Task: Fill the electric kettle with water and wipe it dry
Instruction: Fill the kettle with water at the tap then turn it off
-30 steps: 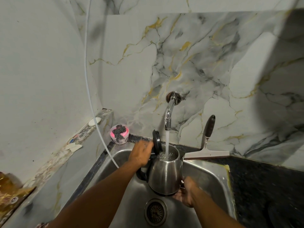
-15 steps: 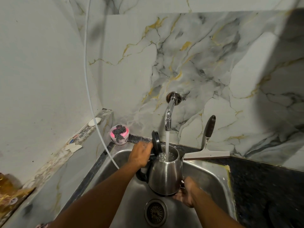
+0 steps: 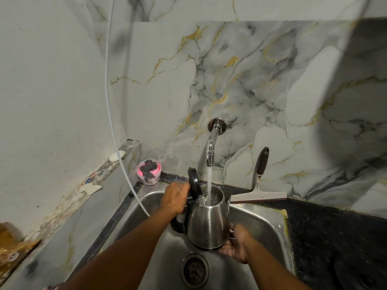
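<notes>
Steel all round: the sink point(image 3: 261, 218) is stainless, and so is the kettle point(image 3: 208, 225) held over it, just above the drain point(image 3: 195, 270), which sits nearest, between the two forearms. The right hand point(image 3: 235, 245) cups the kettle's base from below, fingers curled under it. The left hand point(image 3: 176, 197) is closed round the top of the black handle, beside the lid point(image 3: 193, 182), which stands flipped up.

Straight beyond the hands, the tap point(image 3: 211, 147) runs a solid stream into the kettle's open mouth, and the water inside is churning.

My worry is overfilling: I cannot see a level mark from here, and froth hides the surface, so it could pass the safe line or spill down the sides. Water running toward the right hand would wet the underside, where I would guess the electrical contact sits, and a wet base makes for a slippery hold as the weight grows.

Further off, past the left hand, a pink tub point(image 3: 148, 172) holds a steel scourer; past the right, a squeegee point(image 3: 258, 191) leans on the marble wall.

No brand, label or writing is readable on anything.
</notes>
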